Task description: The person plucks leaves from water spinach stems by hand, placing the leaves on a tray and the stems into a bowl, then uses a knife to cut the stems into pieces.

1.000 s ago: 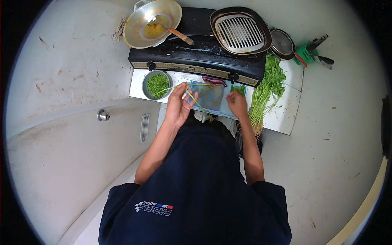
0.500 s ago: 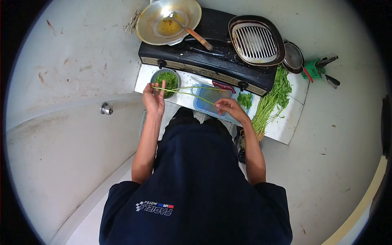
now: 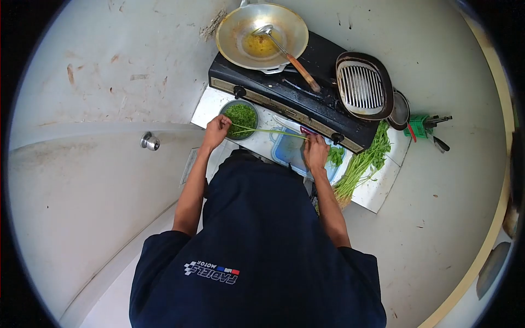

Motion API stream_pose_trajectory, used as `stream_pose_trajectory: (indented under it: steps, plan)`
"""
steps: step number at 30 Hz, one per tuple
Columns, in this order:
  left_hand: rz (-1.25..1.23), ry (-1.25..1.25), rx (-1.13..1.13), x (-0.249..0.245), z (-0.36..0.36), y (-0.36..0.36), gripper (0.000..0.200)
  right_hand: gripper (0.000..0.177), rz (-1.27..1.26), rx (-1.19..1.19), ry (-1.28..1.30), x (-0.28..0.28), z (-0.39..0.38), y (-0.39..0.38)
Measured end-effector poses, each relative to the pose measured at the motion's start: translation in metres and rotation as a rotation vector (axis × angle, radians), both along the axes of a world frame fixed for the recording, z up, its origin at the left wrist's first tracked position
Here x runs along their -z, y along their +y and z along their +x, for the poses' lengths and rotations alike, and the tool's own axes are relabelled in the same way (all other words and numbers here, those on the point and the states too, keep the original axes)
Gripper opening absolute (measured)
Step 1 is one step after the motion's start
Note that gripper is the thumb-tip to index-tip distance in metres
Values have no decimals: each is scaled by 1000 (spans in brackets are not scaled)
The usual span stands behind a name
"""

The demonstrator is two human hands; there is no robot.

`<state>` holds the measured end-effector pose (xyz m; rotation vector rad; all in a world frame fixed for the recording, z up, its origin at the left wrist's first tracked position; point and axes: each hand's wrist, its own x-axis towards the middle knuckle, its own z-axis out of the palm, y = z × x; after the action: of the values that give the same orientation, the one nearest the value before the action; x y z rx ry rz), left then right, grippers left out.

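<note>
Long thin green stems (image 3: 268, 130) stretch between my two hands. My left hand (image 3: 219, 127) pinches their left end at the edge of a grey bowl of chopped greens (image 3: 241, 117). At the other end my right hand (image 3: 315, 151) closes on the stems, over the blue cutting board (image 3: 288, 148). A knife with a dark red handle (image 3: 307, 130) lies behind the board, partly hidden. Loose leaves (image 3: 336, 156) rest on the board just right of my right hand.
A black stove (image 3: 279, 87) carries a wok (image 3: 262, 38) with a ladle in it, its wooden handle (image 3: 302, 71) sticking out, and a grill pan (image 3: 365, 86). A bunch of leafy stems (image 3: 361, 169) lies at the right. Beyond are a round pan (image 3: 401, 109) and a green basket (image 3: 418, 126) with utensils.
The view has shifted, so the stove and counter sit further right and lower. My left hand's fingers, spread before, are now closed, and my right hand has turned fingers-forward over the board.
</note>
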<state>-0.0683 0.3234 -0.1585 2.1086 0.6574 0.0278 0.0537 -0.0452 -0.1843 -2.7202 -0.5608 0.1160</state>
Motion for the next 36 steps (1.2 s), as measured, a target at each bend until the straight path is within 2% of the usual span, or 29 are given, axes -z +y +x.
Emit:
stream_pose_trajectory:
  steps: [4, 9, 11, 15, 18, 21, 24, 26, 30, 33, 36]
  plan:
    - [-80, -52, 99, 10, -11, 13, 8, 24, -42, 21, -19, 11, -5, 2]
    - [-143, 96, 210, 10, -10, 31, 11, 29, -145, 22, -28, 15, -9, 6]
    - [-147, 95, 270, 11, -6, 36, 13, 30, -169, 42, 18, 17, -9, 8]
    - [-89, 98, 412, 5, 4, 48, 9, 22, -175, 65, -79, 24, -12, 11]
    - [-73, 181, 466, 0, 12, 58, 14, 31, -230, 94, 12, 21, -14, 14]
    - [-33, 225, 528, -7, 19, 65, 21, 28, -180, 124, 33, 18, -22, 17]
    - [-120, 181, 559, -54, 39, 58, 25, 26, -23, 128, -104, 16, -37, 20]
    - [-109, 146, 629, -72, 54, 51, 26, 23, 22, 199, -59, 10, -52, 27]
    - [-107, 51, 834, -84, 82, 31, 27, 18, 151, 307, -47, -14, -77, 45]
    - [-126, 84, 979, -87, 94, 9, 27, 17, 204, 355, -108, -32, -92, 57]
    - [-52, -166, 1065, -92, 97, -21, 28, 13, 299, 388, -88, -66, -100, 73]
